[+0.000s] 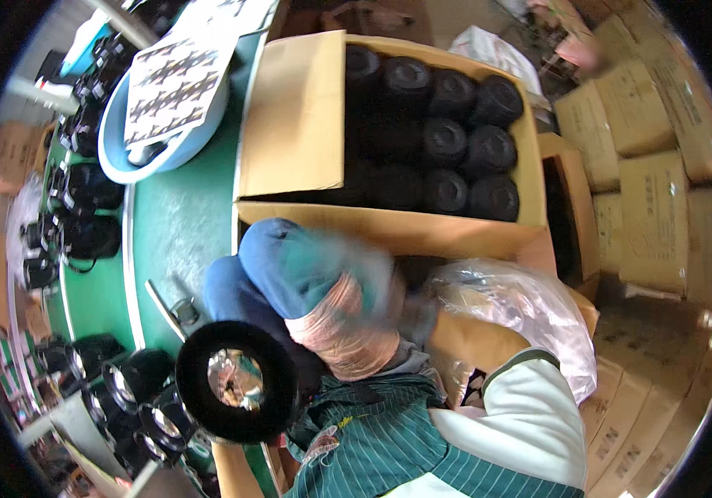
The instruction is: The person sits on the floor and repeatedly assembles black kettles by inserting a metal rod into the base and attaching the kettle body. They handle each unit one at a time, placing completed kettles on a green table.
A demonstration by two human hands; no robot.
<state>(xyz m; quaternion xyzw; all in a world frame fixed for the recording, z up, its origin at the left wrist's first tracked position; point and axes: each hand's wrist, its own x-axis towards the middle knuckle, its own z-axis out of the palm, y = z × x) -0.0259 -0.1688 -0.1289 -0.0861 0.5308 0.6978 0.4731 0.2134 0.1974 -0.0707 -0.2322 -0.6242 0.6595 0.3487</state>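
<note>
A round black lamp [192, 378] with a shiny reflector in its middle is held up close at the lower left. My left forearm [235, 471] runs up to it; the left hand's fingers are hidden behind the lamp. My right hand [389, 290] is over my lap, smeared by motion, so its fingers do not show. A teal-grey blur lies beside that hand, and I cannot make out what it is. Under it, a peach-coloured, mesh-like bundle [343, 332] rests on my lap against my blue trouser legs [269, 257].
Ahead stands an open carton [439, 224] with several black cylindrical units in rows. A clear plastic bag [522, 307] lies at its near right. Left is a green bench [181, 216] with a blue basin [115, 149] and several black lamps [136, 373]. Stacked cartons [655, 224] line the right.
</note>
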